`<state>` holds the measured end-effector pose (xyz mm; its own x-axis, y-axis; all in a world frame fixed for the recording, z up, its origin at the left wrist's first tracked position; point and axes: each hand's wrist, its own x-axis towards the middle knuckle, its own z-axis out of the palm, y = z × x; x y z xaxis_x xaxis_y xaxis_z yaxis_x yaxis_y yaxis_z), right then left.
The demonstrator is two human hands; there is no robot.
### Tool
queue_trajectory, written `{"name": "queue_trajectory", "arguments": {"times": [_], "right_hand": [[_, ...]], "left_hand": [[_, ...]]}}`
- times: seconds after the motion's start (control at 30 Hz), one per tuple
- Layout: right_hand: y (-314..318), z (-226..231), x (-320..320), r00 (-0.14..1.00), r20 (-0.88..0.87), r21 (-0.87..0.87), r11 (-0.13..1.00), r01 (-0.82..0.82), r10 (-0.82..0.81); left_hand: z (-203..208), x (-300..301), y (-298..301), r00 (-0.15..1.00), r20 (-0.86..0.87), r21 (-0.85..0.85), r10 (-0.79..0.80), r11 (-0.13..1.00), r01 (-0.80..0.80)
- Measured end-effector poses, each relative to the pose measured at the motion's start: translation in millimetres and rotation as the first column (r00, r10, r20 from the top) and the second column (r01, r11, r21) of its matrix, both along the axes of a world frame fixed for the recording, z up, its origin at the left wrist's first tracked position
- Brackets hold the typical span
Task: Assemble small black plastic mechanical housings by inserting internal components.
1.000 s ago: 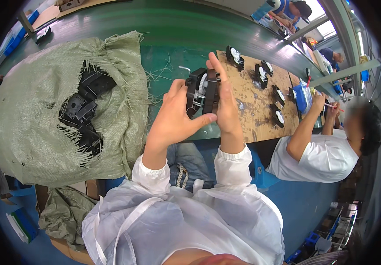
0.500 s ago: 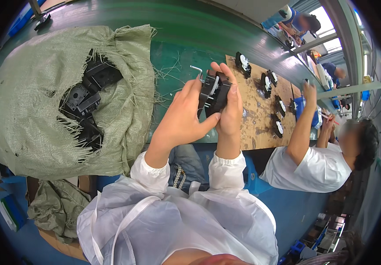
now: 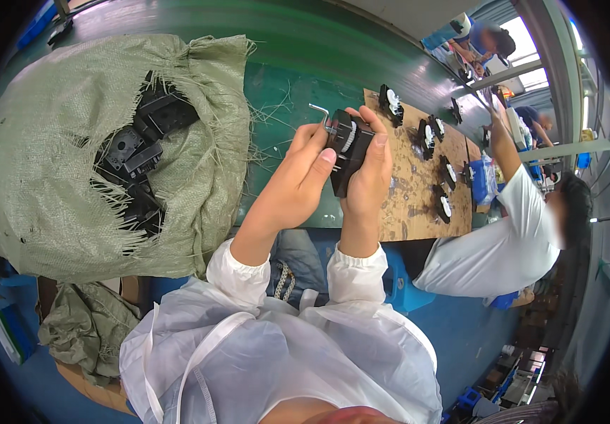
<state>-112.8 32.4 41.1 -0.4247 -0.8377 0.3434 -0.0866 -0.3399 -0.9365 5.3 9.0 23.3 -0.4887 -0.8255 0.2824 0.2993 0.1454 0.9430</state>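
Between both hands, above the near edge of the bench, is a black plastic housing [image 3: 353, 159] with a white toothed wheel [image 3: 350, 137] showing in its gap. A bent metal rod [image 3: 321, 110] sticks out from its upper left side. My left hand [image 3: 296, 180] is closed on the housing's left side, its thumb on the near face. My right hand [image 3: 367, 185] wraps the right side, thumb up along the edge and fingertips over the far end. The palms hide the lower sides of the housing.
To the left lies a torn green woven sack [image 3: 43, 155] with black plastic parts [image 3: 127, 150] inside. Several black-and-white assemblies [image 3: 426, 138] stand on a brown cardboard sheet [image 3: 407, 205] at right. A co-worker [image 3: 495, 244] reaches toward the green conveyor [image 3: 305, 35]. A blue bin [image 3: 485, 180] stands beyond the cardboard.
My left thumb has moved up from the housing's lower end onto its face, and the housing has turned slightly. The co-worker's arm has stretched farther out, and a black part now sits on the conveyor.
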Motion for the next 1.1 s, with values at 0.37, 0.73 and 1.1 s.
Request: {"name": "queue_trajectory", "arguments": {"times": [0.37, 0.73, 1.1], "right_hand": [[-0.2, -9.3, -14.6, 0.998, -0.039, -0.053, 0.997, -0.047, 0.045], [-3.5, -7.5, -18.3, 0.975, 0.12, 0.028, 0.981, -0.191, 0.186], [-3.7, -18.3, -28.6, 0.963, 0.152, 0.04, 0.973, -0.229, 0.221]], "left_hand": [[-9.5, 7.4, -10.8, 0.981, -0.189, 0.141, -0.052, 0.987, 0.079], [-15.4, 2.0, -14.2, 0.99, -0.133, 0.217, -0.047, 0.973, 0.076], [-5.4, -1.0, -10.1, 0.999, -0.005, 0.006, 0.044, 0.999, -0.044]]}}
